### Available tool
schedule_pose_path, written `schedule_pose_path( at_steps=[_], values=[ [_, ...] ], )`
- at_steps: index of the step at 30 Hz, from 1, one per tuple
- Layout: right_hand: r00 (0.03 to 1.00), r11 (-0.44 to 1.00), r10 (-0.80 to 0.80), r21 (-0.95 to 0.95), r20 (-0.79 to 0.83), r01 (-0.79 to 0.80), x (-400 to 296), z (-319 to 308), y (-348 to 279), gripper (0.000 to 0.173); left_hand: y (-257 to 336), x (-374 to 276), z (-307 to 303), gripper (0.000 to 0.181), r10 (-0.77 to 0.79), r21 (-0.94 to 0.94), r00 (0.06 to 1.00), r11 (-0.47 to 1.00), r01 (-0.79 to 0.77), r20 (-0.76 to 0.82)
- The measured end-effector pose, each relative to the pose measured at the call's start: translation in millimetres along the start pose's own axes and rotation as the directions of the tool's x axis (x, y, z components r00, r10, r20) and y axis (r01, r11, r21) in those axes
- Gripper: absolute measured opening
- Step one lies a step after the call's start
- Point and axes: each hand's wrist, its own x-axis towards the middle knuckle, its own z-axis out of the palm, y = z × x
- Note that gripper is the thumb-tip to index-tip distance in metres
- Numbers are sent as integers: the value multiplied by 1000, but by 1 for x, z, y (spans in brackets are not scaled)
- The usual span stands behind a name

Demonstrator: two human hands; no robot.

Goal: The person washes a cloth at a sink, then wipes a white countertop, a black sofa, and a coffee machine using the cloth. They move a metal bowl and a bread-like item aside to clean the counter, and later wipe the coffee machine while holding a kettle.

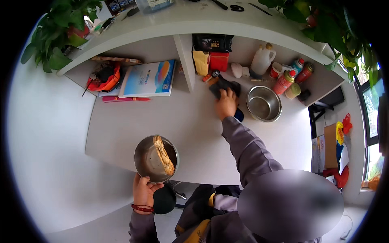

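Observation:
My left hand (144, 191), with a red bead bracelet at the wrist, holds a steel bowl (146, 164) by its near rim, at the front left of the desk. Inside the bowl lies a long, browned piece of food (163, 155), perhaps fried dough. My right hand (226, 104) reaches to the back of the desk and rests on a dark cloth-like item (232, 86); whether the fingers grip it cannot be told. A dark blue round item (239, 115) shows partly beneath my right wrist. Just right of that hand stands a second steel bowl (263, 104), with nothing seen in it.
Spray cans (284, 82), a jug (263, 60) and a paper cup (275, 70) stand at the back right. A red box (218, 61) is in the middle compartment. Booklets (147, 79) and an orange-red bag-like item (104, 77) lie at left, under a raised shelf (194, 25).

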Motion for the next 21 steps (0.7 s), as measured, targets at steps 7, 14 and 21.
schedule_pose_path(
  at_steps=[7, 14, 21],
  values=[
    [817, 835, -511, 380, 267, 399, -102, -52, -31, 43, 14, 30, 1, 37, -10, 87, 1000, 996, 10, 4],
    [809, 824, -522, 405, 271, 397, -202, -185, 83, 51, 9, 65, 59, 40, -14, 136, 992, 991, -4, 127],
    [985, 983, 161, -76, -63, -165, -149, -241, 292, 53, -24, 21, 159, 40, -71, 237, 956, 972, 1, 285]
  ],
)
